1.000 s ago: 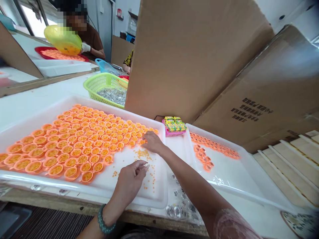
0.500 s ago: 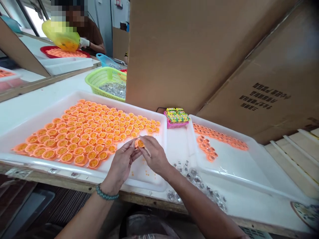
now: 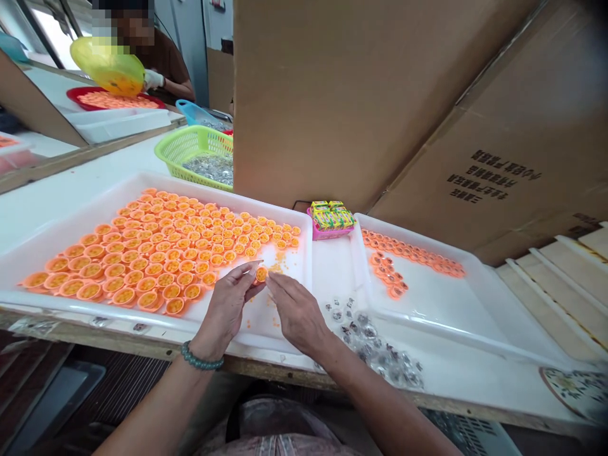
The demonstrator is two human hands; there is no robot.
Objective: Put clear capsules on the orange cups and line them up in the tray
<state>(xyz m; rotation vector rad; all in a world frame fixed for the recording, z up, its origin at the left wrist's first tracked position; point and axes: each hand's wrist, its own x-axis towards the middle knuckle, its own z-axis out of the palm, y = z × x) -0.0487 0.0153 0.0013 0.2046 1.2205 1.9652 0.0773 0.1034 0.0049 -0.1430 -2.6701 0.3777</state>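
Between thumb and fingers of my left hand (image 3: 229,301) is a small round orange cup (image 3: 261,274) filled with yellow bits, its open face turned up toward me. Fingertips of my right hand (image 3: 299,310) press together at the cup's right edge; the thumb is mostly hidden. Both hands are over the front right part of a white tray (image 3: 280,340). Many similar orange cups (image 3: 135,263) with yellow bits stand in rows across that tray. Loose yellow bits (image 3: 280,263) lie scattered on its floor near my hands.
Clear plastic pieces (image 3: 380,354) lie right of my right forearm. A second white tray (image 3: 437,316) holds orange pieces (image 3: 408,253). A pink basket (image 3: 332,233) of small yellow-green packets, a green basket (image 3: 166,152) and cardboard (image 3: 342,95) stand behind. Another person (image 3: 171,69) tips a yellow basin (image 3: 107,63).
My right hand has shifted from over the cup to its right side, lower, showing more of the cup. My left hand keeps its hold. The whole view has shifted slightly.
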